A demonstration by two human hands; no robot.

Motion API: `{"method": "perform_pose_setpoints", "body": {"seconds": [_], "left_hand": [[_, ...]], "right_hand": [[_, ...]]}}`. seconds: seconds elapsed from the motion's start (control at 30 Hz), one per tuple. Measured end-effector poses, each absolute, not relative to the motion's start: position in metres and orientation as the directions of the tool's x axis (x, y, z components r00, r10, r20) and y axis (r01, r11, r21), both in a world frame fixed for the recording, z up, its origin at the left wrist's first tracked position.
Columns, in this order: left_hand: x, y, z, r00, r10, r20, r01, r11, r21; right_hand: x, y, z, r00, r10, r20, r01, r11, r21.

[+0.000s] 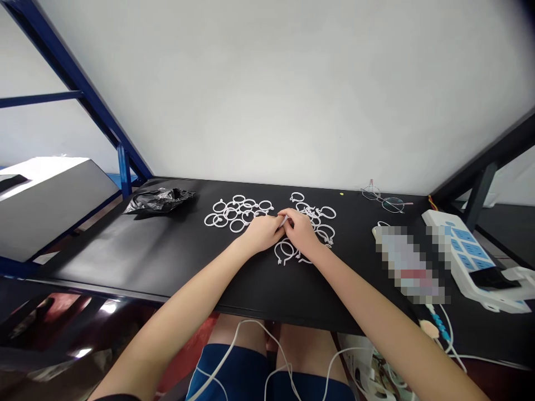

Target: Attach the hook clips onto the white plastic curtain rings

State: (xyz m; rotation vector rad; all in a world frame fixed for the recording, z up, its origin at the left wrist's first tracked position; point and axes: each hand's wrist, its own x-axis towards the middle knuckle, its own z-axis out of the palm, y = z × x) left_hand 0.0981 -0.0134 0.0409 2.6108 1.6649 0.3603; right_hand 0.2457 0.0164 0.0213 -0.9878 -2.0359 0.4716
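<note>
My left hand [264, 231] and my right hand [301, 229] meet at the middle of the black table [167, 256], fingers pinched together on a small white plastic ring [285, 220] held between them. Several white rings lie in a left pile [238, 213] just beyond my left hand. Another group of white rings [320, 218] spreads beyond and right of my right hand. A few more rings [286, 252] rest under my wrists, nearer the front edge.
A crumpled black plastic bag [161, 199] lies at the back left. Glasses [387, 200] rest at the back right. A white power strip [468, 256] and a blurred flat object [407, 262] sit at the right. White cables [267, 367] hang over my lap.
</note>
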Motion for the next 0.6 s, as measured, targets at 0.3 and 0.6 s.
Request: {"method": "perform_pose_setpoints", "body": {"seconds": [0.3, 0.6], "left_hand": [[0.097, -0.015, 0.053, 0.262, 0.918, 0.298, 0.856, -0.364, 0.368], [0.1, -0.011, 0.05, 0.291, 0.892, 0.347, 0.59, -0.453, 0.668]], "right_hand": [[0.243, 0.014, 0.024, -0.196, 0.785, 0.588, 0.363, 0.615, -0.7], [0.246, 0.012, 0.031, -0.134, 0.694, 0.708, 0.398, 0.692, -0.603]]}}
